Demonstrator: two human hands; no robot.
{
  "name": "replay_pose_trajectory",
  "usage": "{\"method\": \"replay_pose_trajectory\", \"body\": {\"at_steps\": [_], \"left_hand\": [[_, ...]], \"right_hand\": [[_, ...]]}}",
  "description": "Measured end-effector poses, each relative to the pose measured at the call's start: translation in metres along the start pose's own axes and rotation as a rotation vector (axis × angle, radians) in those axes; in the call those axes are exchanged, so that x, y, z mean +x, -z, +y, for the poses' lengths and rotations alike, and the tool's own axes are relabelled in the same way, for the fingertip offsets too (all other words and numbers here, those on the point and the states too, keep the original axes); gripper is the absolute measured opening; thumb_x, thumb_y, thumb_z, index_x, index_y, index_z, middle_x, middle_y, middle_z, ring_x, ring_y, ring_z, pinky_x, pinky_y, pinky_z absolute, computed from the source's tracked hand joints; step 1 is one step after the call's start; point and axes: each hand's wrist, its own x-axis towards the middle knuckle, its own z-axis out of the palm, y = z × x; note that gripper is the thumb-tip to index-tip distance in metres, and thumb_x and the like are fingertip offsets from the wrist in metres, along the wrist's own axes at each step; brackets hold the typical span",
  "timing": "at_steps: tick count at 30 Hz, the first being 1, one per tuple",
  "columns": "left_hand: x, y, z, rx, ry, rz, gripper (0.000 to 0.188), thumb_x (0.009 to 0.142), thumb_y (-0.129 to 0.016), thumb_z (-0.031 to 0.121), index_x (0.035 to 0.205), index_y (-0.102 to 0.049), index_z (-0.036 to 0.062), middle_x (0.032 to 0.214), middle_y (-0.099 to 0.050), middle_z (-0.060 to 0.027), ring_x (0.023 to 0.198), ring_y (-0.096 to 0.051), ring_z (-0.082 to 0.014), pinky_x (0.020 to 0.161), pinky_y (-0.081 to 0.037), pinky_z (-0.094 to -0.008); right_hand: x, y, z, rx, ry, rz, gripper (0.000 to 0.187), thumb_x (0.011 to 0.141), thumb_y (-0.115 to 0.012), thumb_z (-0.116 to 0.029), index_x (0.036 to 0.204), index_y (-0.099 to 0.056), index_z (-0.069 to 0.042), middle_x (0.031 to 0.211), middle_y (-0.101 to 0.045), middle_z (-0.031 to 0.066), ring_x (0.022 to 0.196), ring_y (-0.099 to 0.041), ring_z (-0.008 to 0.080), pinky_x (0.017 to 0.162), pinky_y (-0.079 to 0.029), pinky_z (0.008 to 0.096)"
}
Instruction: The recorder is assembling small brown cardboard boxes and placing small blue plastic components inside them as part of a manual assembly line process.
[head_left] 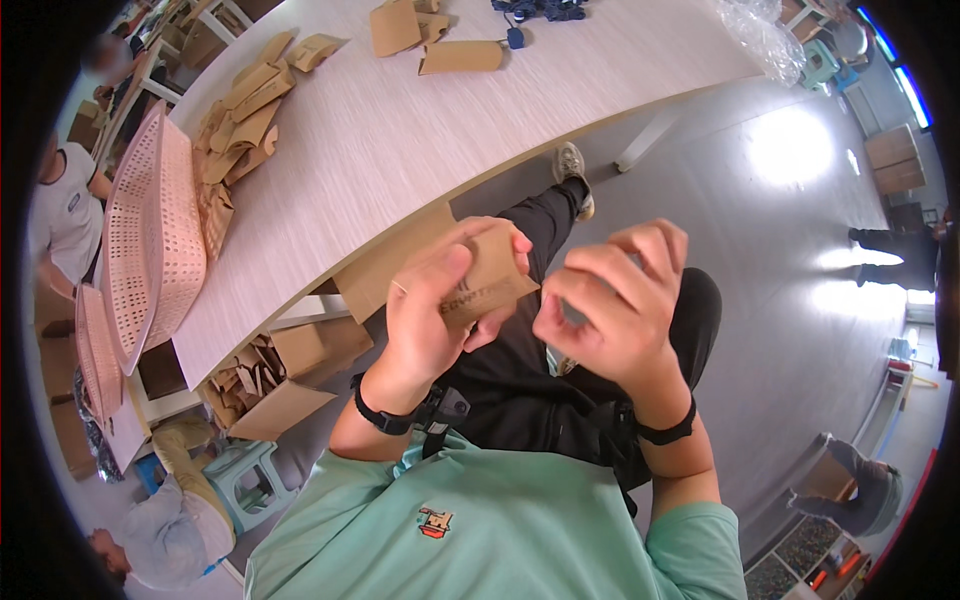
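A small brown cardboard box (485,280) with dark print on one face sits in the grip of my left hand (425,290), its thumb across the front and fingertips around the far edges. The box is held above my lap, just off the table's near edge. Close to its right-hand corner is my right hand (620,305), fingers curled in toward the thumb. A narrow gap parts it from the box. Whatever those curled fingers may hold is hidden.
On the pale table (400,140) lie a pile of folded cardboard pieces (245,110), more brown boxes (460,57) and dark blue cables (540,10). A pink basket (155,240) stands at the left edge. An open carton (290,385) of cardboard pieces and a stool (250,485) are below.
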Motion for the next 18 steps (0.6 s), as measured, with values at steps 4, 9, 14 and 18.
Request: {"method": "replay_pose_trajectory", "body": {"at_steps": [4,9,14,18], "left_hand": [[0.002,0.004,-0.006,0.144,-0.128,0.062,0.045,0.098,-0.046,0.033,0.115,-0.057,-0.0068,0.094,-0.061,-0.0123,0.055,-0.048,-0.0106,0.043,-0.032,-0.0227],[0.005,0.001,-0.022,0.847,-0.652,-0.052,0.029,0.082,-0.057,0.007,0.106,-0.06,-0.0073,0.097,-0.061,-0.0203,0.075,-0.061,-0.0247,0.065,-0.049,-0.027],[0.01,-0.005,-0.023,1.033,-0.85,-0.083,0.032,0.069,-0.06,0.0,0.1,-0.063,-0.0056,0.096,-0.063,-0.0178,0.081,-0.063,-0.0321,0.066,-0.054,-0.0335],[0.01,0.0,-0.024,1.111,-0.915,-0.095,0.033,0.066,-0.062,0.0,0.099,-0.064,-0.0037,0.096,-0.063,-0.0159,0.079,-0.063,-0.0317,0.062,-0.055,-0.0348]], "right_hand": [[-0.003,-0.005,0.004,0.272,-0.26,0.058,0.02,0.061,-0.073,-0.001,0.076,-0.064,-0.01,0.073,-0.059,-0.0017,0.07,-0.051,0.0186,0.07,-0.039,0.0327],[-0.006,-0.01,-0.009,0.819,-0.654,0.014,0.011,0.072,-0.07,0.001,0.08,-0.063,-0.001,0.073,-0.06,0.004,0.071,-0.05,0.0143,0.068,-0.041,0.027],[-0.015,-0.011,-0.007,0.977,-0.76,0.064,0.007,0.076,-0.067,0.004,0.08,-0.061,0.002,0.076,-0.059,0.0027,0.073,-0.048,0.0113,0.069,-0.04,0.0261],[-0.015,-0.008,-0.007,0.987,-0.768,0.022,0.008,0.075,-0.066,0.005,0.079,-0.061,0.001,0.076,-0.059,0.0025,0.073,-0.048,0.0114,0.069,-0.04,0.026]]}}
